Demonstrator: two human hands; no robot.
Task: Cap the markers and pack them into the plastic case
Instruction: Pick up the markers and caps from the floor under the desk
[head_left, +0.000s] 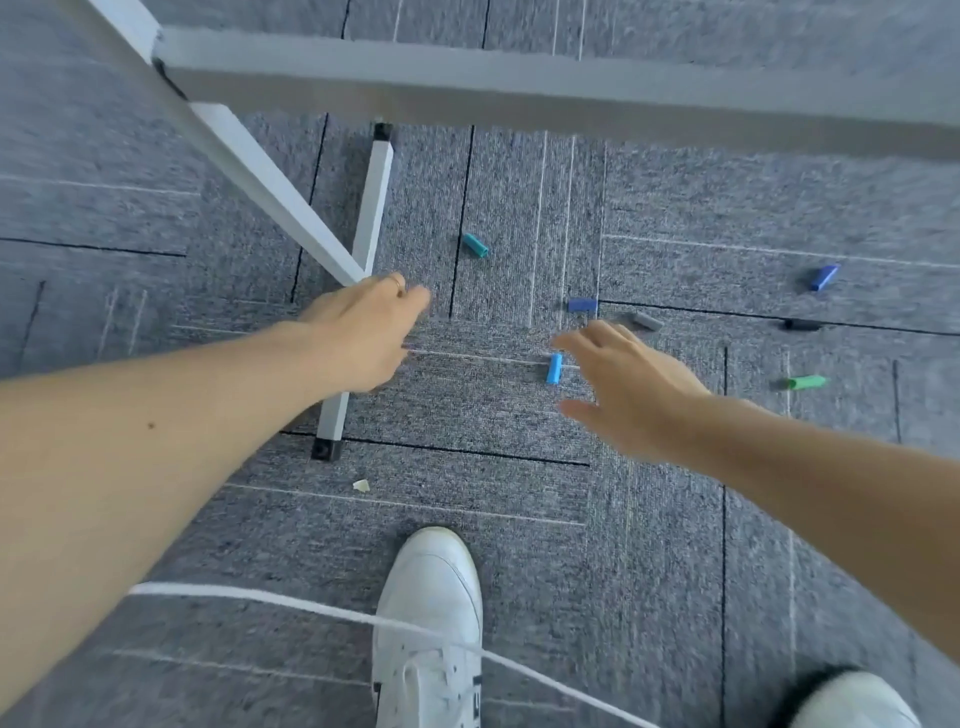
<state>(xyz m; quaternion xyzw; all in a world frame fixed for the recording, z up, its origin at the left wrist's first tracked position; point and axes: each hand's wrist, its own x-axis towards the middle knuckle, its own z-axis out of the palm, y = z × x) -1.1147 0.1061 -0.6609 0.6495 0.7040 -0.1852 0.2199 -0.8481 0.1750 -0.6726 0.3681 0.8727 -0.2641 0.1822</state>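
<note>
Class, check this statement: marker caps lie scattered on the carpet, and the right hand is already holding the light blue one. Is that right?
Not quite. The head view shows the right hand open, fingers spread, holding nothing. The light blue cap lies on the carpet just beside its fingers. The rest of the statement stands.

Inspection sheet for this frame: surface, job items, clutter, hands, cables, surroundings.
Surface: grey carpet.
Job's things: seven loose caps on the carpet: teal cap, dark blue cap, grey cap, light blue cap, blue cap, black cap, green cap; no markers or case seen.
Clutter: small pale scrap.
Hands: left hand beside the table leg, grip unclear; right hand open, fingers spread near the light blue cap.
Cables: white cord across the foreground.
Surroundings: white table frame; two white shoes.
</note>
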